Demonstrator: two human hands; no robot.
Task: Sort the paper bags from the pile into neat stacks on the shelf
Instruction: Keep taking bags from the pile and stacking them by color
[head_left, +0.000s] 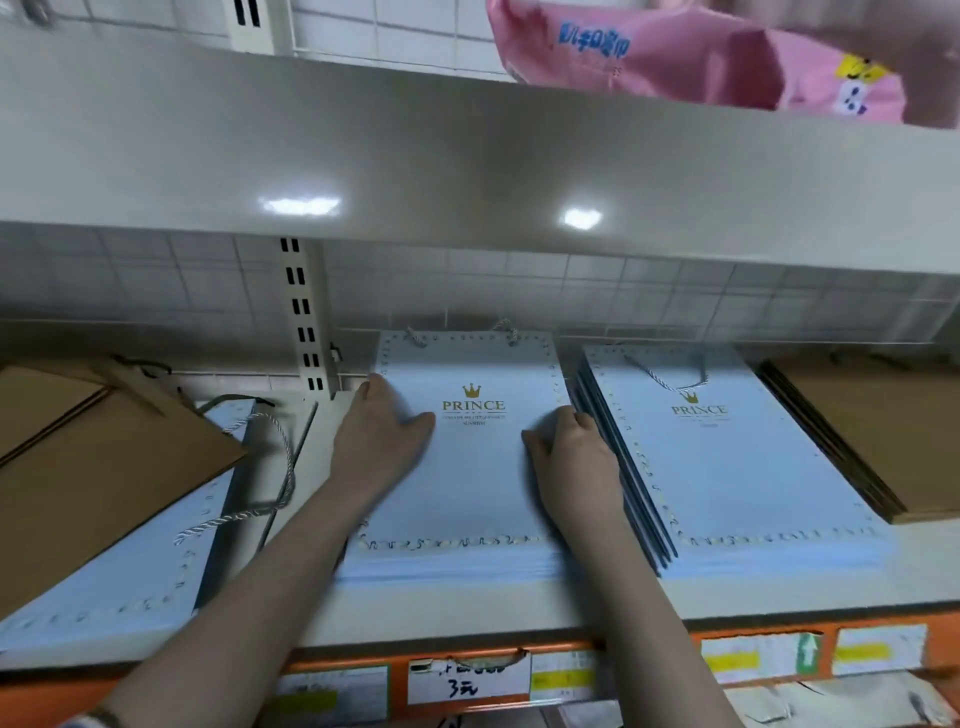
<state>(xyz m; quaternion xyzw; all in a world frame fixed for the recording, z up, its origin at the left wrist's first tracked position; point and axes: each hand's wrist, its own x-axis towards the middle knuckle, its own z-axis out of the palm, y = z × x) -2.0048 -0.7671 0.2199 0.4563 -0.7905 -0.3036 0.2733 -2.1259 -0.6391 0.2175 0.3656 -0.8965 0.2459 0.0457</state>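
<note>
Pale blue PRINCE bags form the middle stack (467, 467) on the shelf (779, 587). I see my left hand (382, 434) and right hand (571, 452) resting flat on top, fingers relaxed, holding nothing. A second blue stack (727, 447) sits just right, brown bags (872, 415) beyond.

Centre of the shelf (779, 592): a flat stack of PRINCE bags (467, 467), left hand (382, 436) and right hand (569, 457) resting on top. Just right of that stack: a second PRINCE stack (727, 457), then kraft bags (883, 431). Left of it: a loose pile of bags (104, 493). Above: an upper shelf (467, 171) bearing a printed bag (701, 57).
</note>
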